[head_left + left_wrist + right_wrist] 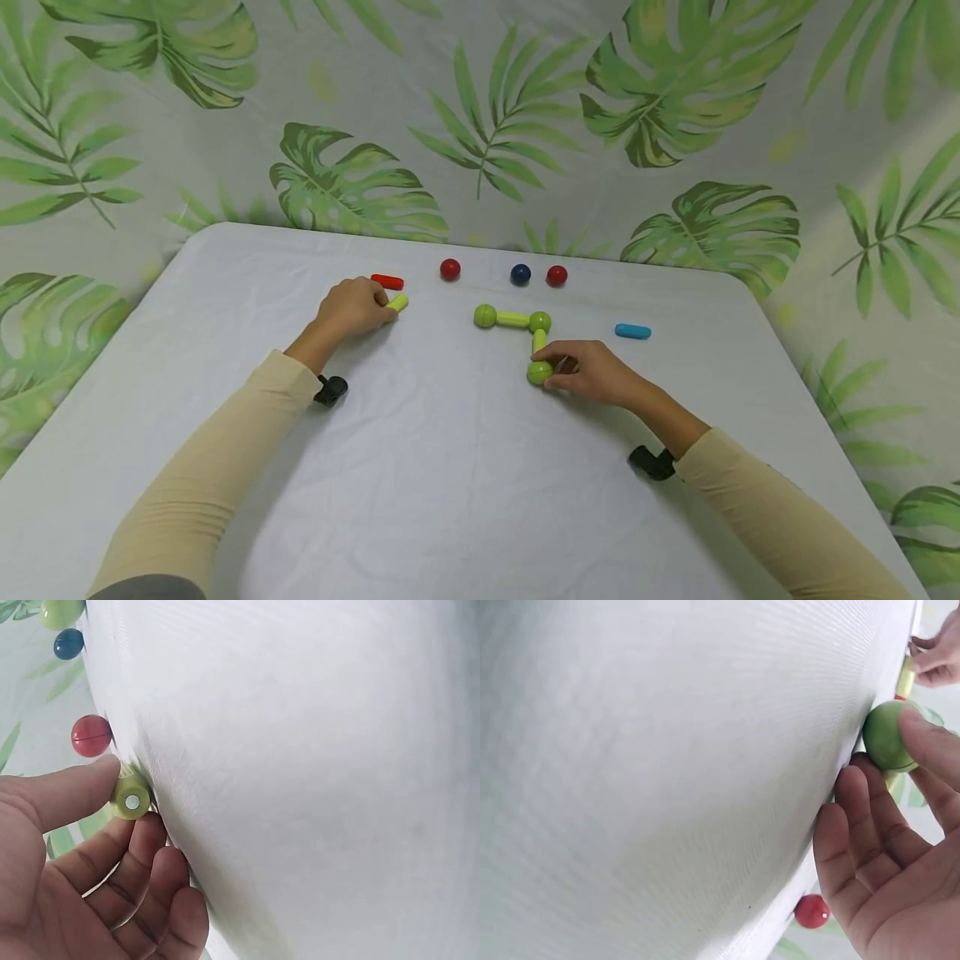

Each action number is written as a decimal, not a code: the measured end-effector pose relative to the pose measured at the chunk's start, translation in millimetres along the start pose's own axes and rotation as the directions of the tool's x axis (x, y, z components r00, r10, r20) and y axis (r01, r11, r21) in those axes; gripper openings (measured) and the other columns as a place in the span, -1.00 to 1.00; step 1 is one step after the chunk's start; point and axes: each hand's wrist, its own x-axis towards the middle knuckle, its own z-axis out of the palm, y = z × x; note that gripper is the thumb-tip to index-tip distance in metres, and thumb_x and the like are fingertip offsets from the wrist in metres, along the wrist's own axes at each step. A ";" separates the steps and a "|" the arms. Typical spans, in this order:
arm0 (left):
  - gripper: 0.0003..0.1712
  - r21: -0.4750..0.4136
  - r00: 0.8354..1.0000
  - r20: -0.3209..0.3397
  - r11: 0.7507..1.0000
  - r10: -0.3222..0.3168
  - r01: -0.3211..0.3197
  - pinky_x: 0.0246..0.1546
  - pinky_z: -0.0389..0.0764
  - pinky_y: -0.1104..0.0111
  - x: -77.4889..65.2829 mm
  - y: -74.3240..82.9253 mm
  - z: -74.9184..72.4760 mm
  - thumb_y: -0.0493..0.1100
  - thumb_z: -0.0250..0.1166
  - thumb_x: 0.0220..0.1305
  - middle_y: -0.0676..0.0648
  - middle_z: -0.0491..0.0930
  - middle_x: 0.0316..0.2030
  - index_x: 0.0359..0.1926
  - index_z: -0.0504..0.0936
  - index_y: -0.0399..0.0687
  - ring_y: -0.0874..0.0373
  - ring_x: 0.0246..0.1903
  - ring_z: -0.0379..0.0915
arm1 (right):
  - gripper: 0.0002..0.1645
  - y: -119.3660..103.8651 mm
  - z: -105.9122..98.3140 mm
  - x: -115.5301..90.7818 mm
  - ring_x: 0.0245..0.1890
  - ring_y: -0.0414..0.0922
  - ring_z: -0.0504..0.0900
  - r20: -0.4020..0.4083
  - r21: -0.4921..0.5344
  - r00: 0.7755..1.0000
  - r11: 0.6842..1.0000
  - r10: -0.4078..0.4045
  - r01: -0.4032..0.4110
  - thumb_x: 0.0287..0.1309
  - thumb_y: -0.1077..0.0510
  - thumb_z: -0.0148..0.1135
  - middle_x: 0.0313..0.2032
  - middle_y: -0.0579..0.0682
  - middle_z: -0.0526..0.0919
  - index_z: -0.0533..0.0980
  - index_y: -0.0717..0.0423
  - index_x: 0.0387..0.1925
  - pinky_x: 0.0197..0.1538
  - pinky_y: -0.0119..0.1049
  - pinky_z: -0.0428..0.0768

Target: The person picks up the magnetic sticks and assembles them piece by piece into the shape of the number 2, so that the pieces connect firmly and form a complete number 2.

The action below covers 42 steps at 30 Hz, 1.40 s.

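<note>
My left hand (353, 307) pinches a yellow-green magnetic rod (398, 302) between thumb and fingers, low over the table. In the left wrist view the rod's round end (133, 802) faces the camera, with a pale disc at its centre. My right hand (592, 372) grips the near green ball (887, 736) of an L-shaped chain. A yellow-green rod (539, 340) runs from that ball to a corner ball (540, 322). From the corner a second rod (513, 319) reaches leftward to another green ball (485, 316). The fingers partly cover the held ball.
A red rod (387, 282) lies just beyond my left hand. Along the back sit a red ball (450, 269), a dark blue ball (521, 274) and another red ball (557, 276). A blue rod (633, 332) lies to the right on the white-covered table (442, 492).
</note>
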 end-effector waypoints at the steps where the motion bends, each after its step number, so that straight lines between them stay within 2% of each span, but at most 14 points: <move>1: -0.61 0.002 1.000 0.001 1.000 0.002 -0.002 -0.34 0.49 0.29 0.3 0.2 0.2 0.04 0.26 0.27 -0.15 0.67 -0.09 0.00 0.68 -0.09 -0.01 -0.19 0.52 | -0.54 0.4 0.0 -0.1 -0.19 -0.13 0.64 -0.002 0.002 1.000 1.000 -0.002 0.002 0.13 0.17 0.42 -0.11 0.02 0.71 0.61 0.02 0.10 -0.14 -0.35 0.62; 8: -0.62 0.002 1.000 -0.003 1.000 -0.020 0.020 -0.36 0.51 0.27 0.6 4.5 3.1 -0.04 0.15 0.29 -0.18 0.66 -0.06 0.02 0.67 -0.10 -0.03 -0.20 0.52 | -0.55 1.7 0.9 -0.2 -0.19 -0.13 0.65 -0.007 0.015 1.000 1.000 0.003 -0.003 0.12 0.17 0.42 -0.11 0.02 0.71 0.61 0.01 0.09 -0.14 -0.35 0.62; 13: -0.62 0.016 0.999 0.010 0.999 -0.037 0.037 -0.34 0.51 0.25 -1.9 8.1 4.6 -0.05 0.16 0.26 -0.17 0.66 -0.05 0.02 0.66 -0.10 -0.05 -0.17 0.52 | -0.53 1.4 2.8 -1.2 -0.18 -0.12 0.65 -0.011 0.013 1.000 1.000 -0.006 0.006 0.13 0.19 0.41 -0.11 0.04 0.71 0.60 0.04 0.11 -0.11 -0.31 0.63; 20: -0.63 0.004 1.000 -0.008 1.000 -0.011 0.011 -0.21 0.56 0.16 -1.5 11.7 7.6 -0.06 0.23 0.25 -0.17 0.67 -0.02 0.03 0.67 -0.08 -0.09 -0.09 0.55 | -0.47 1.1 3.3 -1.8 -0.17 -0.09 0.67 -0.038 0.011 0.999 0.999 -0.032 0.033 0.12 0.17 0.43 -0.10 0.08 0.72 0.54 0.03 0.15 -0.10 -0.29 0.63; 29: -0.66 -0.002 1.000 -0.007 1.000 -0.003 0.003 -0.16 0.56 0.14 -0.5 15.0 9.8 -0.08 0.26 0.25 -0.15 0.67 -0.04 0.00 0.69 -0.06 -0.09 -0.09 0.54 | -0.54 0.7 3.1 -2.9 -0.15 -0.09 0.66 -0.040 0.018 0.999 0.999 -0.025 0.026 0.12 0.14 0.42 -0.11 0.05 0.72 0.57 0.04 0.09 -0.08 -0.30 0.63; 34: -0.68 -0.008 0.999 -0.014 0.999 0.035 -0.035 -0.09 0.57 0.10 -3.8 18.7 9.6 -0.11 0.29 0.23 -0.15 0.69 -0.03 -0.01 0.71 -0.06 -0.10 -0.06 0.55 | -0.56 3.8 3.8 -2.4 -0.18 -0.12 0.66 -0.048 0.042 0.999 0.999 -0.019 0.021 0.12 0.16 0.43 -0.12 0.04 0.72 0.59 0.03 0.07 -0.11 -0.35 0.62; 42: -0.69 -0.057 0.989 -0.013 0.987 0.148 -0.148 -0.06 0.58 0.14 -8.5 27.6 15.3 -0.12 0.34 0.21 -0.11 0.70 -0.06 -0.03 0.72 -0.08 -0.02 -0.08 0.57 | -0.59 3.5 2.2 -1.9 -0.20 -0.15 0.65 -0.040 0.075 0.999 0.997 0.013 -0.010 0.11 0.16 0.43 -0.11 0.01 0.71 0.61 -0.01 0.04 -0.12 -0.37 0.62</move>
